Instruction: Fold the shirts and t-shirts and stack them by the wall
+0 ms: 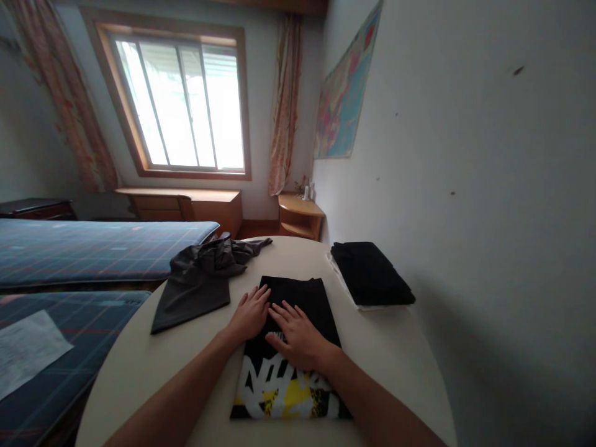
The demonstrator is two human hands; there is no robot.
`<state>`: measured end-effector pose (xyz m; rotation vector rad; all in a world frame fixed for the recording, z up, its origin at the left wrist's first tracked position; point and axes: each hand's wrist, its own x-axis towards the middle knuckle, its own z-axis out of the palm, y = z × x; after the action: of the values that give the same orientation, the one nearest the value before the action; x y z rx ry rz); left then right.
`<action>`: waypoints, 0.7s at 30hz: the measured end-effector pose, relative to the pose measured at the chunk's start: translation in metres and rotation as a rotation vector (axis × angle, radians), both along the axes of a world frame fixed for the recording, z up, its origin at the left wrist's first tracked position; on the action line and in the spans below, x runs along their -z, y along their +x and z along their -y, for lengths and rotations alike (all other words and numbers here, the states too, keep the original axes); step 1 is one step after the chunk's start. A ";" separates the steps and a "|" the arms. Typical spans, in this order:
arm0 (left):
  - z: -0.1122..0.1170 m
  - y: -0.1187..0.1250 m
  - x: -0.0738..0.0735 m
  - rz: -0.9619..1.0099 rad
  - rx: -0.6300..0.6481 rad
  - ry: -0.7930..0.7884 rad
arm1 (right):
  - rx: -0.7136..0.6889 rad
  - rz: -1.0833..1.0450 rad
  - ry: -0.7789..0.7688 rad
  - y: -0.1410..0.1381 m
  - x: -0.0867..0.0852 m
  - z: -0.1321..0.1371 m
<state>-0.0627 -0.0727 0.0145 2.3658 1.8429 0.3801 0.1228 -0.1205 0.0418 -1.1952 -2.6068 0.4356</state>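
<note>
A folded black T-shirt (302,298) with a white and yellow print lies in front of me on a round cream table (400,354). My left hand (250,313) rests flat on the shirt's left edge, fingers stretched out. My right hand (298,335) lies flat on the middle of the shirt, fingers spread and pointing left toward the other hand. Neither hand holds anything.
A crumpled dark grey garment (200,276) lies on the table to the left. A stack of folded black clothes (370,273) sits at the right by the white wall. Two beds with plaid covers (93,245) stand left; a sheet of paper (28,347) lies on the nearer one.
</note>
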 end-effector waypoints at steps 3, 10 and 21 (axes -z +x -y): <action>-0.002 0.001 0.003 0.040 -0.024 0.006 | 0.037 0.015 -0.003 0.016 0.001 -0.016; -0.006 -0.001 0.006 0.073 -0.077 0.075 | 0.445 0.055 -0.020 0.053 0.013 -0.059; -0.025 -0.010 -0.001 0.215 -0.108 0.174 | 0.627 -0.070 0.112 0.075 0.025 -0.095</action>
<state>-0.0728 -0.0477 0.0151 2.2285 1.9092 0.8034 0.1974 -0.0260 0.0167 -1.8077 -2.0116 0.1925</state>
